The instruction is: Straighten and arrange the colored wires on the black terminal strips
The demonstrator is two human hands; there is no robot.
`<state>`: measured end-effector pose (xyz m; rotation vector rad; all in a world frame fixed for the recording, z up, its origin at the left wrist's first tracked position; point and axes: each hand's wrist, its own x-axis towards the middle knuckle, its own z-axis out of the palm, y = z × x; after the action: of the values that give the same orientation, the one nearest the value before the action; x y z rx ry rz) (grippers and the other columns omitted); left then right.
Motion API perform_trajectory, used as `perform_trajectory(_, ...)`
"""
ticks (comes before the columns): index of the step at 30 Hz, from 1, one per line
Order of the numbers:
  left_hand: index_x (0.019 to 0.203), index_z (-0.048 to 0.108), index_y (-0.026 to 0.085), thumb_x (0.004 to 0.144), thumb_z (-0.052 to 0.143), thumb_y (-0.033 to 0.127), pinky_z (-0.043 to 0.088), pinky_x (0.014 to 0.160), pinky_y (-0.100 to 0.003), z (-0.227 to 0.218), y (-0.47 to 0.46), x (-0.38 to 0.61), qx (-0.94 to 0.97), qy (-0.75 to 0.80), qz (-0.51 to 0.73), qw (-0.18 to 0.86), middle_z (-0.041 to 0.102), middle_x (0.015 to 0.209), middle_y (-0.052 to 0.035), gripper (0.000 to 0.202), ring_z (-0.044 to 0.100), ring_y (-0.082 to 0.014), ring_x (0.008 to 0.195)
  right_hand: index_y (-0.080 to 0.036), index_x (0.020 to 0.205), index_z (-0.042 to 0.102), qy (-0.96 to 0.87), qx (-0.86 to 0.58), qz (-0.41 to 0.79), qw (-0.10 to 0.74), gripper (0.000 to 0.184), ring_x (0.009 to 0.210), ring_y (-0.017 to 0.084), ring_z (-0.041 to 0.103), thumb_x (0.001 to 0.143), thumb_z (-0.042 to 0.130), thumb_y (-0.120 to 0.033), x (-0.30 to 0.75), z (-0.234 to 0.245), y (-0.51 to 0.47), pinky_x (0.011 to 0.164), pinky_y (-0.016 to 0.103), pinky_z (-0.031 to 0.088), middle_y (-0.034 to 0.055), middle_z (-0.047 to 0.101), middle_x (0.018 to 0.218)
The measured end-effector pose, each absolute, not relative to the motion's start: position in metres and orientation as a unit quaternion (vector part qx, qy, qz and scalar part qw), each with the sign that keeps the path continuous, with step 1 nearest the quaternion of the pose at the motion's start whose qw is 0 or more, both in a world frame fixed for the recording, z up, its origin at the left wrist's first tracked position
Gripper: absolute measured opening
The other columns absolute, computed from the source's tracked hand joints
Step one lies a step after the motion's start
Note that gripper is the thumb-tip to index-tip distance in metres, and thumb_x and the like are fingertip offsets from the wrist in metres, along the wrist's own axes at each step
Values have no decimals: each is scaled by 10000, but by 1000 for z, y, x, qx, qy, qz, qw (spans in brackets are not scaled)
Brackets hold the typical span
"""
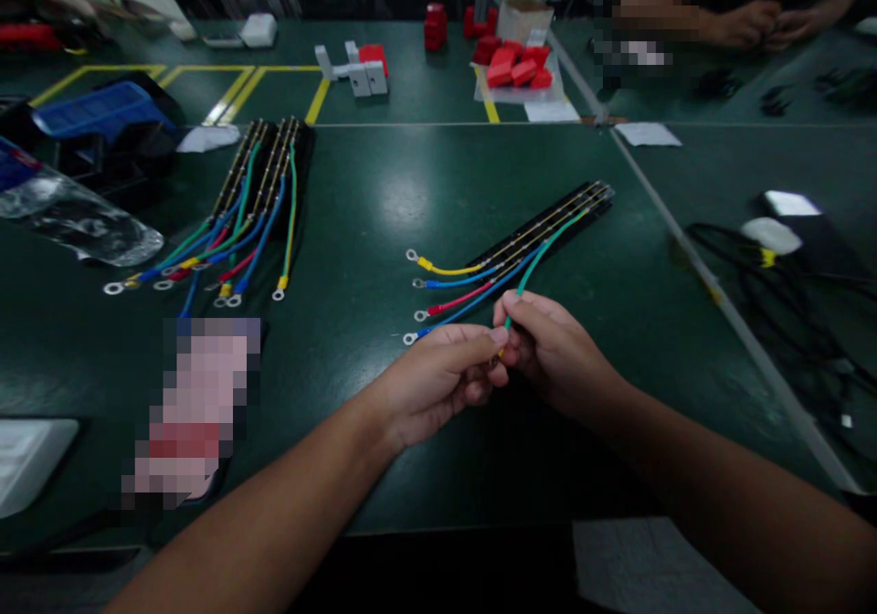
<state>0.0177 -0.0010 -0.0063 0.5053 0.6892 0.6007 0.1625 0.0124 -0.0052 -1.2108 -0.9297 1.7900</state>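
A black strip (pixel 548 221) lies slanted on the green table (pixel 384 395), with yellow, blue, red and green wires running out of its near end. The free wires end in ring terminals (pixel 412 255). My right hand (pixel 554 351) is closed on the green wire (pixel 541 253) near its end. My left hand (pixel 438 378) meets it, fingers pinched on the same wire's tip, which is hidden between the fingers.
A stack of similar wired strips (pixel 257 194) lies at the left. Clear plastic bags (pixel 75 217) and a blue tray (pixel 102 107) sit far left. Red blocks (pixel 517 64) and grey parts (pixel 360 70) lie at the back. Black cables (pixel 774 294) lie right. Another person's hands (pixel 774 20) work at the far right.
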Motion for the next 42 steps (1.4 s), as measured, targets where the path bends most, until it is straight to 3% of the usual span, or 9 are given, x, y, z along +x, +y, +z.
perform_trajectory(5,731,575,117,821,598,262,262,406,-101,-5,-1,18,234,334,285,867,519,560,32,172,376,13,405,-178,684,527,-376,-475,697,382,273,430,68,445,830,531,-409,163,-7,13,433,187,334,-44,481,486)
perform_trajectory(13,828,613,123,824,598,305,319,411,-113,-6,-1,17,263,333,276,862,595,648,-7,183,459,-17,451,-187,706,526,-365,-484,698,380,243,395,67,438,825,533,-398,163,-5,12,412,184,325,-64,453,456)
perform_trajectory(21,742,576,117,835,580,257,263,398,-97,-5,-1,18,236,330,280,870,509,545,38,169,374,12,396,-174,683,533,-379,-474,694,387,265,435,72,444,822,540,-399,162,-7,13,435,190,344,-44,472,488)
perform_trajectory(31,859,628,113,837,579,299,341,416,-110,-8,-1,16,267,328,277,863,611,699,-32,194,480,-22,473,-176,701,539,-374,-481,693,387,251,394,61,414,820,545,-397,163,-7,13,403,180,311,-59,455,458)
perform_trajectory(42,744,599,118,848,564,241,281,396,-88,-7,0,17,227,312,283,878,528,555,30,166,407,9,400,-172,680,532,-378,-462,702,389,272,443,57,428,839,529,-393,163,-10,13,446,178,329,-50,479,503)
